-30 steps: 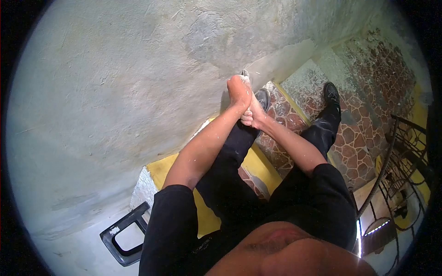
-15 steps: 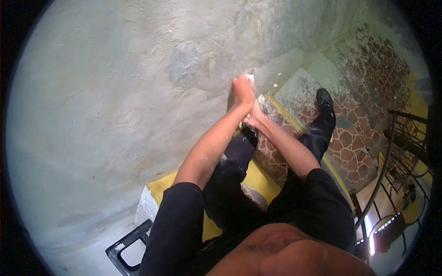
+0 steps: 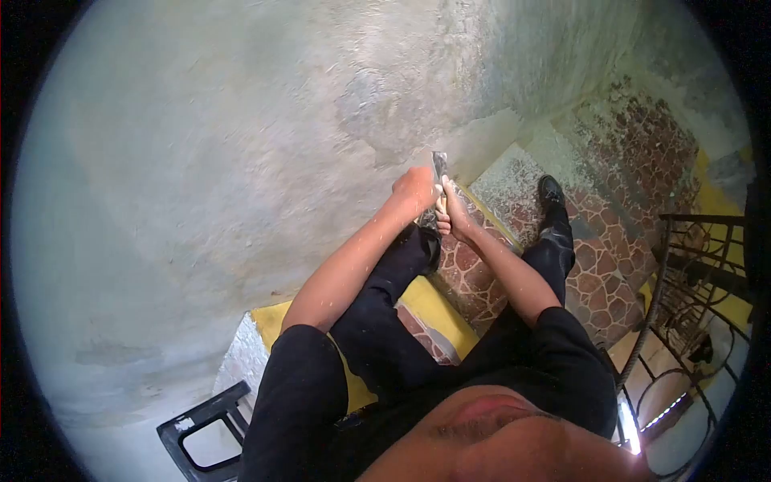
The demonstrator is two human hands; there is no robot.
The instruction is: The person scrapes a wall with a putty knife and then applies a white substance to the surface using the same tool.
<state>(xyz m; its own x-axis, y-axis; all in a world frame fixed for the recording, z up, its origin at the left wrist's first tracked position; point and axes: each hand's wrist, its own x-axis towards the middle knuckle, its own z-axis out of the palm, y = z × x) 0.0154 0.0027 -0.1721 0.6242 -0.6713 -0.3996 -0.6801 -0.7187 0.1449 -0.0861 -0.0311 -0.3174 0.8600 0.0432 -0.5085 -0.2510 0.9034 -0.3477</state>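
Grey, roughly finished plaster is forming the wall (image 3: 201,161) across the left and far sides of the head view, and a flat, pale-streaked tool (image 3: 438,164) is standing out beside it, above the near leg and between the hands. The right hand (image 3: 457,215) is closing narrowly, its fingers curling around the lower part of the tool; the left hand (image 3: 415,186) is bearing in from the left, its back hiding most of its fingers, so its opening cannot be told. Pale residue is marking the skin.

Slipping is probably the chief hazard: loose residue on the fingers could be weakening the hold, letting the tool turn or drop toward the yellow-edged step (image 3: 451,317). The left fingers, lying so near the tool's edge, could be getting scraped if the two hands were pushing unevenly. White debris is covering the far step (image 3: 514,173), and the shoe (image 3: 550,190) beside it could be sliding under a shift of weight. The metal railing (image 3: 703,218) is standing on the right, well apart from both hands, and so is offering no ready support
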